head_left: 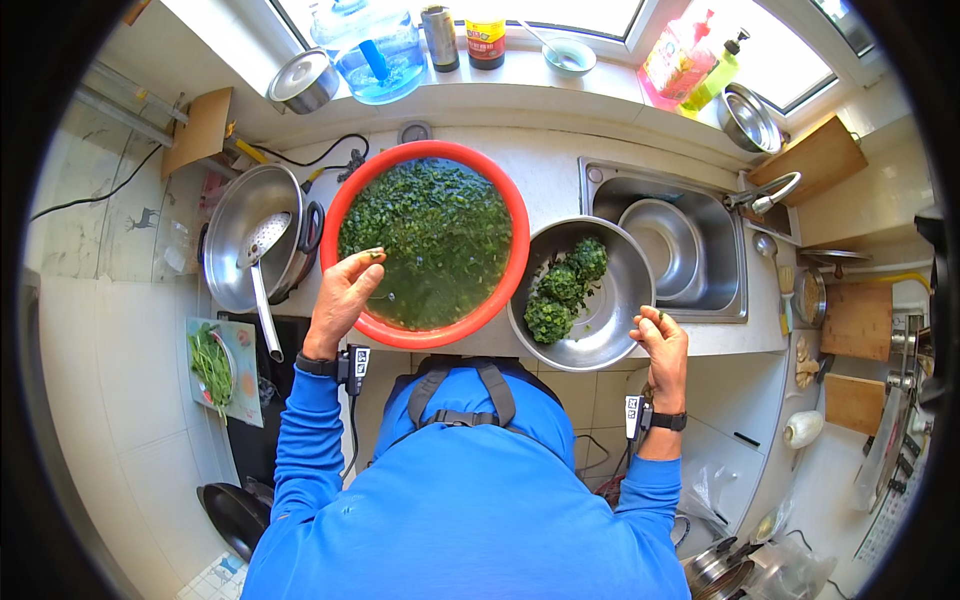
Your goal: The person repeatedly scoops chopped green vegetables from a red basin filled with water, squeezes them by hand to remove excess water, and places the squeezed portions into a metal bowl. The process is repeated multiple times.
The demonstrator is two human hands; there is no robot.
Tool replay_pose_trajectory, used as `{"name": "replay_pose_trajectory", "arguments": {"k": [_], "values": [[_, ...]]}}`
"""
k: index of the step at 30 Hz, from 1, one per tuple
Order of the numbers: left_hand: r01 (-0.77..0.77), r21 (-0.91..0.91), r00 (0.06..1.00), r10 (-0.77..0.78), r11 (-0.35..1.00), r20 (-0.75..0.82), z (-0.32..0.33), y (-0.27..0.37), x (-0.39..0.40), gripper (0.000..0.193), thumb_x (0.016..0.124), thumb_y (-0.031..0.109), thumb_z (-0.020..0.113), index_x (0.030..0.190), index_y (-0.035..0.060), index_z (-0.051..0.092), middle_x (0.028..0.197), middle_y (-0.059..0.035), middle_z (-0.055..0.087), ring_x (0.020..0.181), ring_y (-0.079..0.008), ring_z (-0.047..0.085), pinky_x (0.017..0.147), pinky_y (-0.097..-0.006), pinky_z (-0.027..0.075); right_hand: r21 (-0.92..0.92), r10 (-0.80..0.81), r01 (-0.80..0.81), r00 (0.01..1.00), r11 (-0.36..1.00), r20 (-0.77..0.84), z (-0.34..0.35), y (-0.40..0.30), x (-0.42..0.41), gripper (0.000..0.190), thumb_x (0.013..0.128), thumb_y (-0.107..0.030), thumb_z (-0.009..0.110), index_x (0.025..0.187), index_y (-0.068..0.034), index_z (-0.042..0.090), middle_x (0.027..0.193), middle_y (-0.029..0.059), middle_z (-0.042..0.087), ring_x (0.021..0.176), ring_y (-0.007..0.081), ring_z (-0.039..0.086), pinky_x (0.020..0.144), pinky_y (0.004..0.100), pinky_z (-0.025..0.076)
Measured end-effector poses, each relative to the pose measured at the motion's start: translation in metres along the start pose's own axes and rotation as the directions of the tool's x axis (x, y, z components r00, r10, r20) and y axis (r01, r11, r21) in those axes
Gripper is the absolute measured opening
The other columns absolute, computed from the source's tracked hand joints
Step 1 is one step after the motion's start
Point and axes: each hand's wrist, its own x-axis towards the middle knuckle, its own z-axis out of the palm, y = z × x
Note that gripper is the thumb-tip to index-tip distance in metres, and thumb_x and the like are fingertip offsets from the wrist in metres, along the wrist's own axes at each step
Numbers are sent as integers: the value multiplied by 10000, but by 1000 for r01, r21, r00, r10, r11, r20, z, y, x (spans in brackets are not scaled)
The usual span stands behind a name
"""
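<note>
Chopped leafy greens (427,202) float in murky green water in a large red plastic basin (517,202) on the counter. To its right, several squeezed clumps of chopped greens (560,283) lie in a stainless steel bowl (609,330). My left hand (349,289) is over the basin's lower left rim, thumb and index finger near each other, with a bit of green on the fingertips. At the steel bowl's right rim is my right hand (661,341), its fingers curled loosely with a green scrap on them. Neither hand clearly grips anything.
A steel wok (225,247) with a skimmer (262,292) stands at left. The sink (724,277) holds a metal basin (667,247). A water jug (382,67), jars and soap bottles line the windowsill. Leafy stems (210,367) lie at lower left.
</note>
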Motion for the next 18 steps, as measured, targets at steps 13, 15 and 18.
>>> {"name": "replay_pose_trajectory", "arguments": {"k": [13,15,18], "values": [[83,-9,986,-83,997,-146,10,-8,-54,391,1024,262,663,1277,-37,671,1138,-67,714,1057,-127,648,964,-273,498,-149,-49,72,987,986,153,4,4,27,335,923,-78,718,1217,75,671,1021,63,710,835,112,635,765,262,536],[71,-35,981,-76,997,-176,11,-9,-52,385,1028,255,657,1277,-38,670,1142,-68,711,1063,-131,650,969,-274,498,-178,-29,56,988,982,154,11,-3,29,335,924,-80,720,1219,71,671,1023,62,710,836,111,634,767,261,535],[92,-104,978,-110,990,-175,11,-10,-44,406,1039,288,638,1289,-32,652,1181,-66,690,1090,-143,646,969,-281,494,-132,-43,77,969,988,245,35,-11,29,332,922,-83,723,1217,62,677,1022,59,712,854,106,635,772,260,535]]}}
